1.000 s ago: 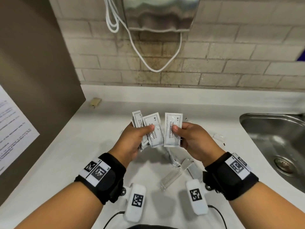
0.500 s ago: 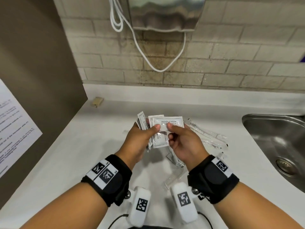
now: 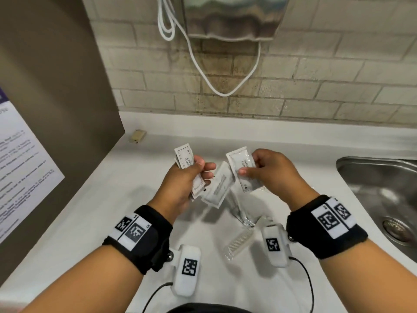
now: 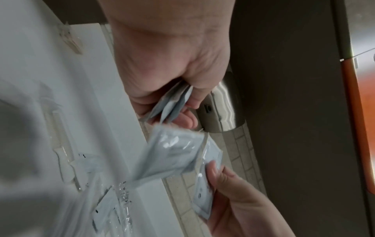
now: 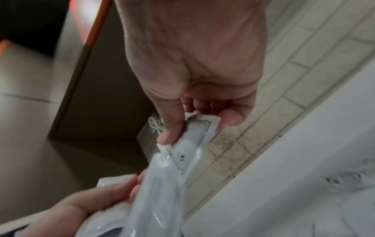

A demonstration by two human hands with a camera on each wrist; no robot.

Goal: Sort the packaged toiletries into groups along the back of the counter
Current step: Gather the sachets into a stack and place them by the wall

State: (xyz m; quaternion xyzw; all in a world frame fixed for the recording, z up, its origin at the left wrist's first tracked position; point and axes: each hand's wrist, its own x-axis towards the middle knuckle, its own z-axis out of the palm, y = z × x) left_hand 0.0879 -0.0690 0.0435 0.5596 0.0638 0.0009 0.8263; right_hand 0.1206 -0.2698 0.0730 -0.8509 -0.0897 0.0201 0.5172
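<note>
Since the earlier frame the two hands have been drawn apart, and a sachet (image 3: pixel 218 185) that was held with the rest is now seen blurred in the air between them, touched by neither hand as far as can be told. A small stack of sachets (image 3: pixel 188 164) is gripped in the left hand (image 3: pixel 180 186), thumb curled over the front and fingers behind; in the left wrist view their edges (image 4: pixel 172 104) are seen fanned in the closed fingers. One sachet (image 3: pixel 243 169) is pinched in the right hand (image 3: pixel 274 175) between thumb and forefinger, tilted with its top to the left; the same pinch is shown in the right wrist view (image 5: pixel 190 141). Both hands are held above the white tabletop (image 3: pixel 112 199), near its middle and well short of the back wall. On the tabletop below them a wrapped comb (image 3: pixel 240 241) and clear wrapped items (image 3: pixel 242 214) are laid, the latter too blurred to be named. A steel sink (image 3: pixel 383 190) is set at the right. A small tan block (image 3: pixel 137 136) is seen at the far left corner. A metal dispenser (image 3: pixel 232 16) with a white cord (image 3: pixel 203 64) is mounted on the tiled wall.
</note>
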